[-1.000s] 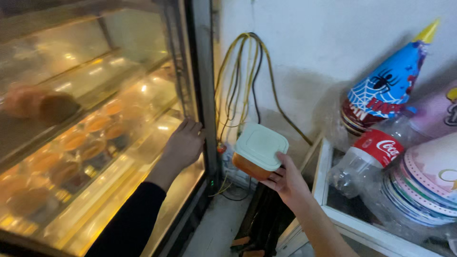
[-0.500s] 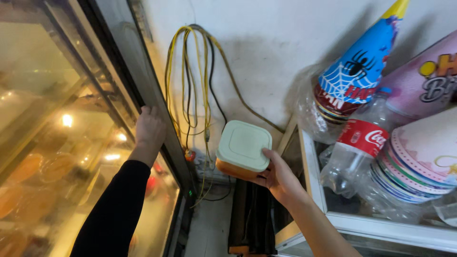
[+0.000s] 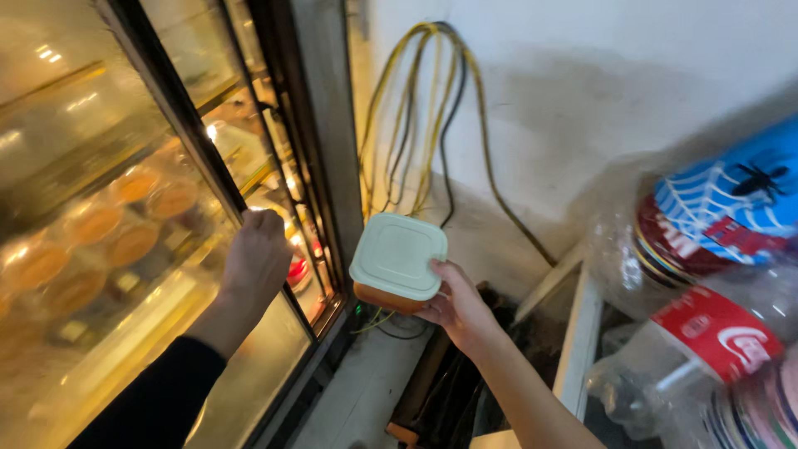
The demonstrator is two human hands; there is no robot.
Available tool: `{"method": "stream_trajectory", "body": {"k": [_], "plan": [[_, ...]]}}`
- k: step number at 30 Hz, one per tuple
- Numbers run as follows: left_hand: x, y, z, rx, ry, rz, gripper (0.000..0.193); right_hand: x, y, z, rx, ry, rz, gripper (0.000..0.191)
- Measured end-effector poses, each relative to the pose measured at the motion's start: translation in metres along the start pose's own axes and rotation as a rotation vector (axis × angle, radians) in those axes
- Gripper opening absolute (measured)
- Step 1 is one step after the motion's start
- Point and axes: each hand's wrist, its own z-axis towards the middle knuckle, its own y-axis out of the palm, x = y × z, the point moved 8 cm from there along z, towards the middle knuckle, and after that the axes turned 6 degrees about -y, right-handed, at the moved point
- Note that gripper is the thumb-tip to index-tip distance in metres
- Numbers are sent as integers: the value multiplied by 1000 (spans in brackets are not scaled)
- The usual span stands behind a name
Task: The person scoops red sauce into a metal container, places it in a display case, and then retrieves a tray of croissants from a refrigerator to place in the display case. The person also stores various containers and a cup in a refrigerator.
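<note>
My right hand (image 3: 455,309) holds a small square container (image 3: 397,262) with a pale green lid and an orange base, lifted in front of the wall. My left hand (image 3: 255,259), in a dark sleeve, grips the black edge of a sliding glass door (image 3: 187,141) of a lit display case. Behind the glass sit several round orange-brown pastries (image 3: 125,229) on shelves. The door stands partly slid, with a gap to its right showing the case's inside.
Yellow and black cables (image 3: 416,116) hang in loops on the white wall. At the right stands a white rack (image 3: 578,333) with a clear plastic bottle (image 3: 690,349) with a red label, blue web-patterned party hats (image 3: 723,208) and stacked plates.
My left hand has slid the glass door to the left, opening a gap. The view has swung right and closer to the wall; the container stays in my right hand.
</note>
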Motion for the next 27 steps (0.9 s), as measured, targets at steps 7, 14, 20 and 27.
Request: {"method": "stream_trajectory", "body": {"k": [7,14,20,27], "plan": [[-33,-1,-110,-194,-140,1,16,62,56,29,-210,136,-85,50],[-38,47,-195,-65,-829,-889,58,136,125,46,-338,270,-204,52],[101,167,-204,-229,-1545,-2769,66,193,177,59,-431,305,-304,61],[74,290,-202,448,-2058,-2388,62,247,210,85,-428,381,-281,79]]}}
